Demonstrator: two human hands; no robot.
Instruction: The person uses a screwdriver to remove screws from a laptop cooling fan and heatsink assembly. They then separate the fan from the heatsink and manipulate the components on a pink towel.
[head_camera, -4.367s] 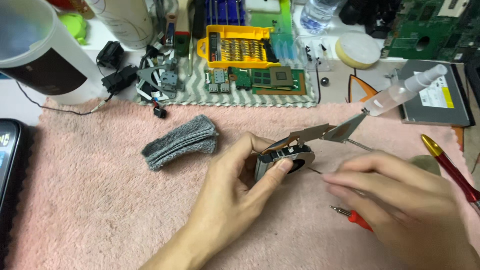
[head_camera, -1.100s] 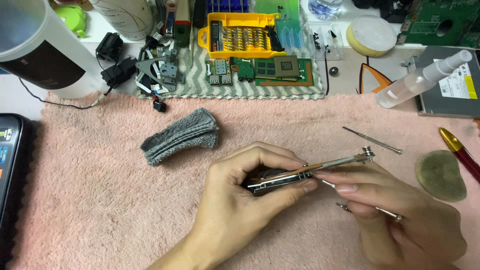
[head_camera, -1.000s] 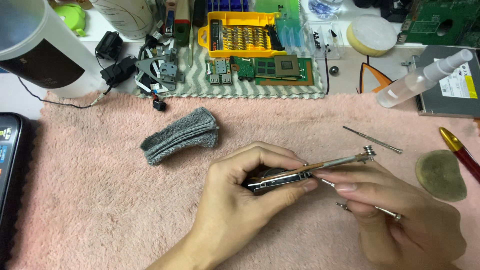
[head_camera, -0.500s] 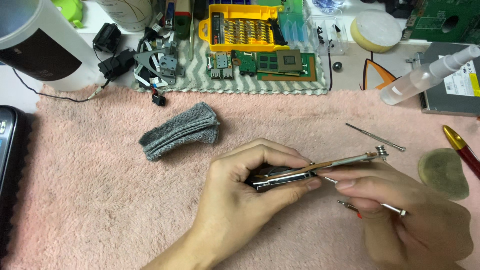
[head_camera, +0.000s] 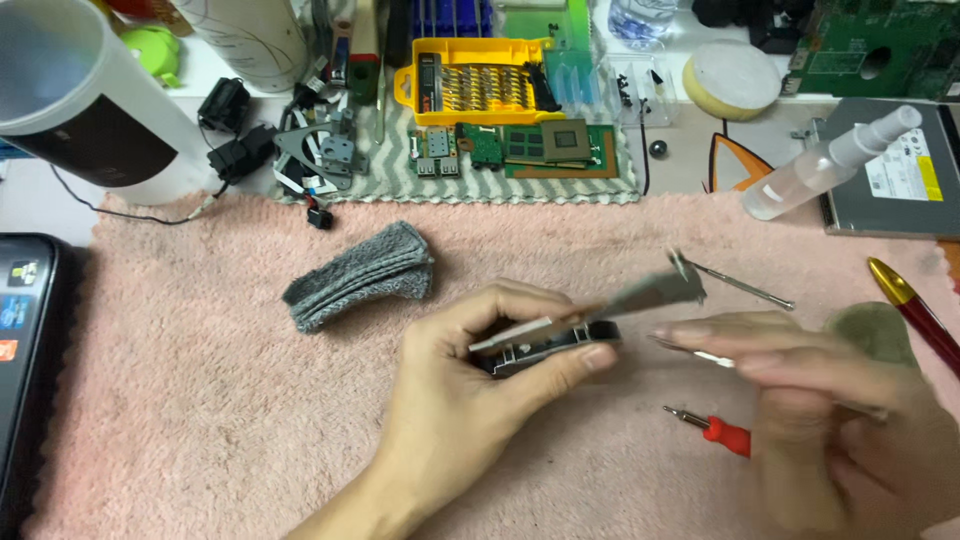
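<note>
Small fan part held edge-up at centre frame.
The left hand (head_camera: 470, 390) pinches the dark fan part (head_camera: 545, 347) steady above the pink towel (head_camera: 200, 400); the right hand (head_camera: 820, 400) grips thin tweezers (head_camera: 700, 355) beside it.

I see a pink towel (head_camera: 200, 400) covering the bench; on it lie a folded grey cloth (head_camera: 358, 275), a red screwdriver (head_camera: 718, 430); a thin metal rod (head_camera: 745, 288).

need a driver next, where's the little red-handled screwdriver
In the head view the red-handled screwdriver lies on the pink towel at lower right, just below the right hand.
</note>
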